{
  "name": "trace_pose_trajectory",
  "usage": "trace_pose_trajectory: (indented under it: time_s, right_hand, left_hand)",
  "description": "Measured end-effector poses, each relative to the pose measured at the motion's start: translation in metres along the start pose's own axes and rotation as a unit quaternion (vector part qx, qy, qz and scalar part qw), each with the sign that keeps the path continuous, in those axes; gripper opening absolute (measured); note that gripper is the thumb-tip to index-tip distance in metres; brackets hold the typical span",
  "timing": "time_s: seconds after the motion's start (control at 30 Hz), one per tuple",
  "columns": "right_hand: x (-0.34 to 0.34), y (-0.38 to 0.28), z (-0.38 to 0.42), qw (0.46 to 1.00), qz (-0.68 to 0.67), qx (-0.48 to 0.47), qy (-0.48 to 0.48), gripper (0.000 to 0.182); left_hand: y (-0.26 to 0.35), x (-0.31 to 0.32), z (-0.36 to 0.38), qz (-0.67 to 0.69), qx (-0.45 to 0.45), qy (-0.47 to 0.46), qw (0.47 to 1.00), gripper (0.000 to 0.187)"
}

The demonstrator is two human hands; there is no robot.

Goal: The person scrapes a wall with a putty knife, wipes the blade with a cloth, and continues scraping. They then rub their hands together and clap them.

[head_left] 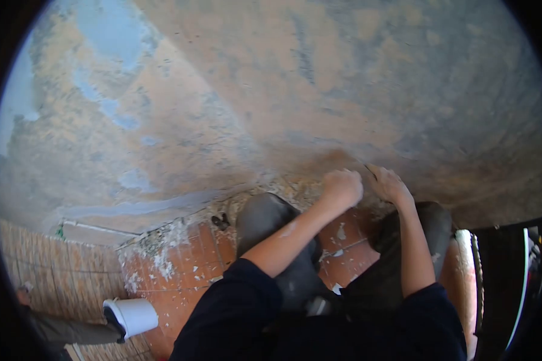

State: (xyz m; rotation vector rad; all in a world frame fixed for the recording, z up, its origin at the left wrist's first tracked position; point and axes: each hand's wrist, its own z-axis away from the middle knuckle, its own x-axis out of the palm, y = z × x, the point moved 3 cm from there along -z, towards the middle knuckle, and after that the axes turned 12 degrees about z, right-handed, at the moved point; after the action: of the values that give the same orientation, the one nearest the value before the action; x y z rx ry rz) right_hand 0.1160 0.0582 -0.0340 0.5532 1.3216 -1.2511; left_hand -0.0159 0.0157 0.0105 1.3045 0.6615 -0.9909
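Reddish tiled floor [193, 307] with white flakes [162, 265] and a white bucket [136, 317].

Likely a patio under repair. Flakes [162, 265] litter terracotta tiles [190, 251] below a patchy wall [223, 90]; reed screening [60, 256] lines the left.

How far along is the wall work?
Looks done: most of the wall shows mottled brown and grey, with pale chips on the tiles. In hand: left hand and right hand, low at the wall; tool unclear. Probably left: light-blue patches, upper left. Can't judge exact progress.
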Motion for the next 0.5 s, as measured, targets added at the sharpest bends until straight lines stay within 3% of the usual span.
trace_pose_trajectory:
  time_s: [0.07,0.1,0.17,0.2,0.27,0.5]
  right_hand:
    - [-0.031,-0.015,0.008,0.99,-0.124,-0.004,-0.059,0.042]
    - [-0.033,-0.016,0.009,0.991,-0.116,0.004,-0.063,0.042]
    - [-0.04,-0.018,0.01,0.978,-0.208,-0.025,-0.018,0.04]
    - [-0.044,-0.019,0.011,0.971,-0.235,-0.034,-0.006,0.04]
    - [-0.047,-0.019,0.014,0.926,-0.367,0.017,-0.081,0.036]
    - [-0.053,-0.027,0.015,0.913,-0.405,-0.004,-0.04,0.032]
  left_hand:
    - [-0.006,-0.015,0.0,0.031,-0.002,0.011,0.999,0.044]
    - [-0.003,-0.021,-0.002,0.042,0.002,0.009,0.999,0.044]
    - [0.0,-0.027,-0.005,0.21,-0.098,0.022,0.973,0.059]
    - [-0.002,-0.014,-0.008,0.22,-0.098,0.02,0.97,0.059]
    - [-0.003,0.003,-0.015,0.326,0.082,0.205,0.919,0.066]
    - [0.016,-0.014,-0.009,0.368,0.156,0.234,0.886,0.064]
